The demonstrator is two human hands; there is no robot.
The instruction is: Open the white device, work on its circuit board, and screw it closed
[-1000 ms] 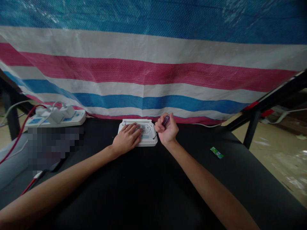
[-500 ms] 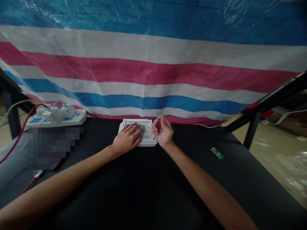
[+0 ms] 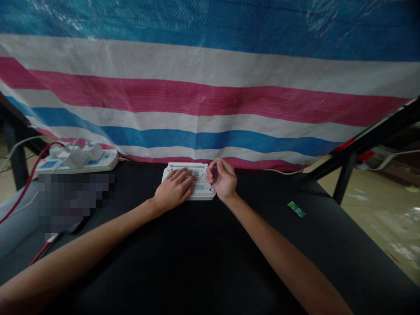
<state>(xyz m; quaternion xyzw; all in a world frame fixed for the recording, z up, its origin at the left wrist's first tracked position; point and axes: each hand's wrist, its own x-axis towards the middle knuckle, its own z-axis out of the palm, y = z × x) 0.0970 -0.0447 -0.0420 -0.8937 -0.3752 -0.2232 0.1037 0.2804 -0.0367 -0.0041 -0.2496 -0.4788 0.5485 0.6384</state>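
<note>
Since the earlier frames the right hand [image 3: 222, 180] has moved a little to the left and nearer to the white device [image 3: 189, 187]; the screwdriver [image 3: 213, 177] in it, which leaned to the right a second ago, now stands almost upright; the left hand [image 3: 173, 189] has not shifted.

White and flat, the device lies on the black table [image 3: 210, 258] near its far edge, just in front of the striped tarpaulin [image 3: 210, 100]; its long axis runs from left to right across the view, and its ribbed face is turned up. The screwdriver has its long axis close to vertical; its dark handle is at the top, inside the fingers, and its thin tip points down at the right end of the device; whether the tip touches the surface I cannot tell.

The left hand lies flat, palm down, on the left half of the device, fingers spread loosely and pointing to the right and away from the person; the forearm comes in from the lower left. The right hand is closed around the screwdriver handle, fingers curled tight and the wrist bent a little inward; its forearm comes from the lower right.

A white power strip [image 3: 77, 161] with plugs and a red cable [image 3: 22, 188] lies at the far left of the table; a small green packet [image 3: 297, 209] lies well apart on the right side.
</note>
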